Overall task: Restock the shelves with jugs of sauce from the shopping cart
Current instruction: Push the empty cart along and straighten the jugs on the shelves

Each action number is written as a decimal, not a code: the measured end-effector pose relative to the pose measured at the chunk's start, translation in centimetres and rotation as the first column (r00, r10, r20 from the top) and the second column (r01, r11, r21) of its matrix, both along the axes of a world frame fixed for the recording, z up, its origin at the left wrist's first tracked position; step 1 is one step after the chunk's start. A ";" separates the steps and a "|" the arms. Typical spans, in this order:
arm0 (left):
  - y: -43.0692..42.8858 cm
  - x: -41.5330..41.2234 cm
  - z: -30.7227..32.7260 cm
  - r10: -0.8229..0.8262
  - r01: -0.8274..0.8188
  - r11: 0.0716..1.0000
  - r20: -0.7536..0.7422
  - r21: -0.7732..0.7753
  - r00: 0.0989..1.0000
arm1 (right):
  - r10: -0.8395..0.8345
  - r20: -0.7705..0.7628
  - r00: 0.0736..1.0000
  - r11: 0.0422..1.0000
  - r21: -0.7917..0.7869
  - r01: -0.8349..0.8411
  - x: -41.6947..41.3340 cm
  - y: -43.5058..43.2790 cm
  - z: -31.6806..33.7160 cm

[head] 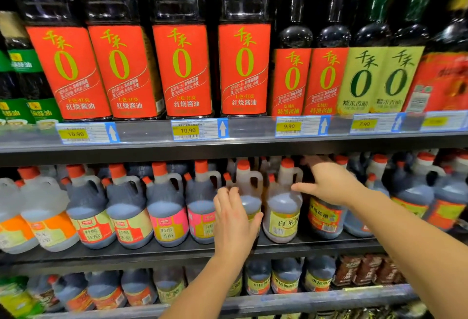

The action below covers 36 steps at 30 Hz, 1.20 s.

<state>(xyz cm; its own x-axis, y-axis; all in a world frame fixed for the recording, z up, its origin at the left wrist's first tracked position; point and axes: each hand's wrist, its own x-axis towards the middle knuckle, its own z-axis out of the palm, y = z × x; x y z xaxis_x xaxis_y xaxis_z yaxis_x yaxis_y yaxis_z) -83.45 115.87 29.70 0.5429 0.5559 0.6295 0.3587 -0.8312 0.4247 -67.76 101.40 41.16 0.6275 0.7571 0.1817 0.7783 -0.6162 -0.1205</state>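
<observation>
Both hands are at the middle shelf (177, 247), which is packed with handled sauce jugs with orange caps. My left hand (235, 220) lies flat, fingers up, against the front of a yellow-labelled jug (249, 192) and hides most of its label. My right hand (329, 182) reaches over the top of a dark jug with a red and yellow label (324, 220). Its fingers stretch toward the back and hide the jug's cap. Its thumb points left toward a pale jug with a yellow label (282, 217) standing between my hands. The shopping cart is not in view.
The top shelf (152, 146) carries tall red-labelled soy sauce bottles (182, 65) and yellow-labelled vinegar bottles (379, 75) above price tags. Jugs with red and pink labels (167, 217) fill the middle shelf to the left. More jugs (286, 278) and packets stand on the bottom shelf.
</observation>
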 end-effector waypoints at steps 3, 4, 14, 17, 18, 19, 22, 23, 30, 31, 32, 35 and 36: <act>-0.2 0.7 0.1 0.035 -0.035 0.999 -0.001 0.000 0.999 | -0.012 -0.049 0.999 1.000 0.025 0.013 0.1 -0.3 -0.5; -0.2 0.8 0.0 0.045 -0.045 0.999 0.001 0.006 0.999 | 0.005 -0.070 0.998 0.999 0.044 -0.002 -0.1 -0.3 -0.6; 0.1 1.0 -0.3 0.044 -0.044 0.999 0.017 -0.028 0.999 | 0.125 -0.132 0.983 0.949 0.304 -0.080 -0.5 0.8 -3.0; 0.1 0.9 -0.3 0.038 -0.037 0.999 0.019 -0.033 0.999 | 0.058 -0.137 0.989 0.952 0.306 -0.014 -0.6 1.0 -3.8; 0.0 0.9 -0.2 0.037 -0.036 0.999 0.019 -0.036 0.999 | 0.022 -0.137 0.990 0.953 0.302 0.020 -1.0 1.0 -3.7; 0.0 0.9 -0.2 0.037 -0.036 0.999 0.019 -0.036 0.999 | -0.015 -0.140 0.990 0.951 0.305 0.057 -1.0 1.1 -3.9; 0.1 0.8 -0.2 0.030 -0.030 0.999 0.014 -0.028 0.999 | -0.056 -0.146 0.988 0.944 0.313 0.100 -1.8 1.2 -3.8; 0.1 0.9 -0.2 0.029 -0.028 0.999 0.015 -0.027 0.999 | -0.071 -0.158 0.985 0.941 0.316 0.118 -1.9 1.2 -3.8; 0.1 0.9 -0.3 0.033 -0.033 0.999 0.009 -0.026 0.999 | -0.118 -0.154 0.981 0.945 0.286 0.159 -2.2 1.2 -4.2; 0.0 0.9 -0.3 0.032 -0.031 0.999 0.005 -0.030 0.999 | -0.124 -0.156 0.980 0.944 0.285 0.165 -2.2 1.2 -4.3; 0.0 0.9 -0.2 0.031 -0.031 0.999 0.003 -0.034 1.000 | -0.127 -0.153 0.980 0.943 0.289 0.167 -2.2 1.3 -4.4; 0.0 0.8 -0.1 0.027 -0.027 0.998 -0.001 -0.049 1.000 | -0.139 -0.161 0.977 0.942 0.284 0.180 -2.3 1.3 -4.5; 0.0 0.7 0.0 0.022 -0.022 0.998 -0.002 -0.056 1.000 | -0.140 -0.162 0.977 0.942 0.283 0.182 -2.4 1.3 -4.6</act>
